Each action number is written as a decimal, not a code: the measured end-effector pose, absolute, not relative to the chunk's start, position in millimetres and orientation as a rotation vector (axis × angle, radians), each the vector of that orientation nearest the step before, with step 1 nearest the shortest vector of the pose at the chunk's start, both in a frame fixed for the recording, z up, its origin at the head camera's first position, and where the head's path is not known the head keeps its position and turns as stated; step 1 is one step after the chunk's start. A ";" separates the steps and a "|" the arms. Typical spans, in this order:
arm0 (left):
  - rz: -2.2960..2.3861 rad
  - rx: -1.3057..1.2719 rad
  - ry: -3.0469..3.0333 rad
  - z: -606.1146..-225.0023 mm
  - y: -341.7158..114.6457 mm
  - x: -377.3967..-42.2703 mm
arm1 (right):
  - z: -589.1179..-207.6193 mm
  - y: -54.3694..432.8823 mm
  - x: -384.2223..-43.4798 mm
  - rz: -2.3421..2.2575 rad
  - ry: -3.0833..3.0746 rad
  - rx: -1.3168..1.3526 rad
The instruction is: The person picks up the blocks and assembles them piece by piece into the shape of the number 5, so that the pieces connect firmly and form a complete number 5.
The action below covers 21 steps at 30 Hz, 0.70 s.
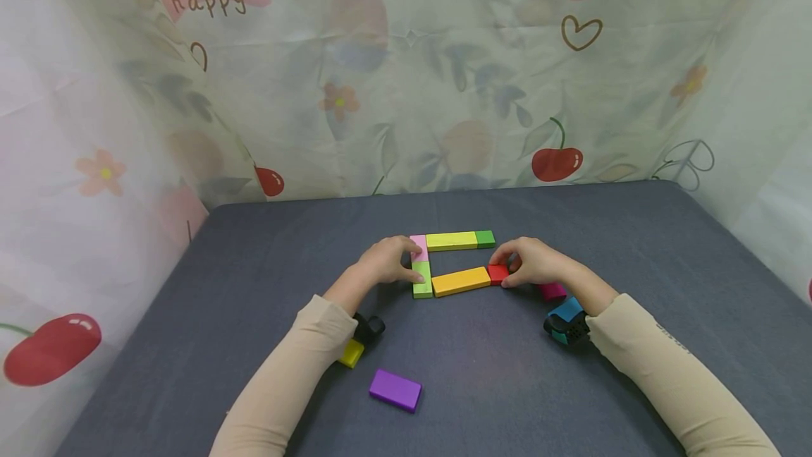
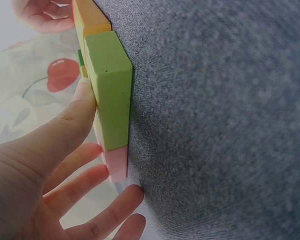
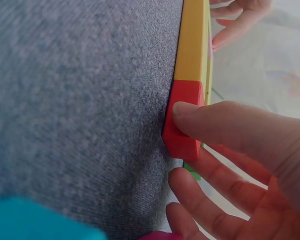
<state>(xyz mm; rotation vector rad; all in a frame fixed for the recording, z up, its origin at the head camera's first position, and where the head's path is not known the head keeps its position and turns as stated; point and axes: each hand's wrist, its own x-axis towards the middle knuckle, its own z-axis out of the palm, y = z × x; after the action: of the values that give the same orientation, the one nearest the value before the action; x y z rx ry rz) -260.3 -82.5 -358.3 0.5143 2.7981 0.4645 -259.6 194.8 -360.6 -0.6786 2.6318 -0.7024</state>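
Observation:
My left hand [image 1: 385,259] rests over the left side of a block outline. In the left wrist view its thumb touches the light green block [image 2: 112,100] and two fingertips reach the pink block [image 2: 116,165]. The fingers are spread and fairly straight. With thumb and fingers, my right hand [image 1: 533,261] pinches the small red block [image 3: 184,137], which stands against the end of the orange block [image 1: 461,281]. That orange block runs slightly slanted from the light green one. Along the far side, a yellow block [image 1: 452,241] meets a green block [image 1: 485,238].
A purple block [image 1: 395,390] lies nearer me, with a yellow block [image 1: 352,353] partly under my left forearm. Magenta [image 1: 553,291] and blue [image 1: 567,309] blocks lie by my right wrist. Printed curtains border the dark cloth-covered table [image 1: 476,386].

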 end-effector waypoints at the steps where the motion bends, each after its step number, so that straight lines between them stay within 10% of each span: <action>1: 0.462 0.515 2.799 -358.5 -82.5 -260.3 | -360.9 194.8 -259.8 -0.703 2.632 -0.677; 21: 0.471 0.527 2.810 -358.8 -83.1 -259.4 | -359.3 194.4 -259.0 -0.706 2.619 -0.685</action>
<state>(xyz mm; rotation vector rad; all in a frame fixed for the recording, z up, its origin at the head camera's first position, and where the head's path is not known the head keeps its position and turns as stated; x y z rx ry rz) -259.4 -83.1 -358.8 0.5273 2.8098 0.4707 -259.0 194.4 -359.3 -0.6852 2.6195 -0.7064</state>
